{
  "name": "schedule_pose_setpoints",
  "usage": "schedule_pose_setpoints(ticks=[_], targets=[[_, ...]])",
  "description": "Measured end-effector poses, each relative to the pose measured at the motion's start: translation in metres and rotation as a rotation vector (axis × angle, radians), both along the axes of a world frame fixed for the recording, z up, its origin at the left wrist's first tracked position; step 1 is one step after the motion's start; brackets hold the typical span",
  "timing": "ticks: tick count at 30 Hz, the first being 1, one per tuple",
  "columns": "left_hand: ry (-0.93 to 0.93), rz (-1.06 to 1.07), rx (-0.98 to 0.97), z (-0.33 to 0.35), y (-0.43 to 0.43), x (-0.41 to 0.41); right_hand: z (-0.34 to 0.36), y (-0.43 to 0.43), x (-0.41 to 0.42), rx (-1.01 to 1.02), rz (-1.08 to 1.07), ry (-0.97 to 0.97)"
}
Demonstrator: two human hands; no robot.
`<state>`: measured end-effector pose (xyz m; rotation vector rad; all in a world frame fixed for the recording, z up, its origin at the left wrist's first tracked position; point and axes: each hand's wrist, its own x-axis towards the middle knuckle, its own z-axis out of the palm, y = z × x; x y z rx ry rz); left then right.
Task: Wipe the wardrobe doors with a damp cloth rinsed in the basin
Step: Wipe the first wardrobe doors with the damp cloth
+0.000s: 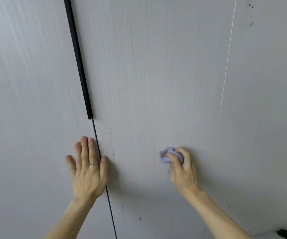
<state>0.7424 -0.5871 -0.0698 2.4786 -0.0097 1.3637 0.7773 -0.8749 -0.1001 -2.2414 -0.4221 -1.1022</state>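
Pale grey wardrobe doors fill the head view: a left door (27, 100) and a right door (156, 75), split by a thin dark gap. My left hand (87, 169) lies flat with straight fingers across that gap, a ring on one finger. My right hand (182, 166) grips a bunched lilac cloth (166, 155) and presses it against the right door. No basin is in sight.
A long black bar handle (78, 62) runs down the edge of the doors and ends just above my left hand. Small dark specks (112, 145) trail down the right door near the gap. A thin pale line (227, 62) marks another seam at right.
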Motion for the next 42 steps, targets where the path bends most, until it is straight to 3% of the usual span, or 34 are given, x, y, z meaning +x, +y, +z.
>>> schedule_pose_setpoints(ticks=[4,7,9,13,15,20,23,25,28,30,32,35,37,39,42], targets=[[-0.007,0.015,0.035,-0.006,0.003,0.009,0.061,-0.034,0.021,0.607,-0.251,-0.263],[-0.049,0.028,0.057,-0.010,0.004,0.014,0.055,-0.030,0.023,0.667,-0.319,-0.281],[-0.053,0.036,0.055,-0.012,0.006,0.016,0.016,-0.006,0.014,0.597,-0.277,-0.262],[-0.047,0.022,0.082,-0.017,0.006,0.014,-0.063,0.028,-0.018,0.166,0.042,-0.069],[-0.046,0.034,0.108,-0.015,0.007,0.013,-0.044,0.032,-0.023,0.160,0.067,-0.093],[0.007,0.054,0.134,-0.011,0.006,0.007,0.090,0.058,-0.006,0.389,0.067,-0.269],[0.012,0.070,0.165,-0.007,0.005,-0.003,0.131,0.087,0.004,0.376,0.059,-0.386],[0.015,0.073,0.214,-0.004,0.008,-0.012,0.110,0.110,0.002,0.181,0.093,-0.424],[0.052,0.031,0.297,-0.005,0.025,-0.024,0.044,0.126,-0.010,-0.331,0.244,-0.375],[0.064,0.008,0.366,-0.010,0.039,-0.029,0.036,0.118,-0.012,-0.566,0.363,-0.418],[0.061,0.009,0.406,-0.013,0.050,-0.029,0.069,0.122,-0.007,-0.546,0.364,-0.447],[0.043,0.030,0.393,-0.016,0.050,-0.026,0.148,0.136,-0.006,-0.086,0.217,-0.485],[0.043,0.031,0.355,-0.019,0.046,-0.025,0.178,0.141,-0.004,0.074,0.123,-0.487],[0.037,0.023,0.318,-0.023,0.042,-0.025,0.170,0.144,-0.001,0.032,0.071,-0.551],[0.024,0.022,0.298,-0.024,0.040,-0.025,0.090,0.137,-0.006,-0.224,0.170,-0.342]])
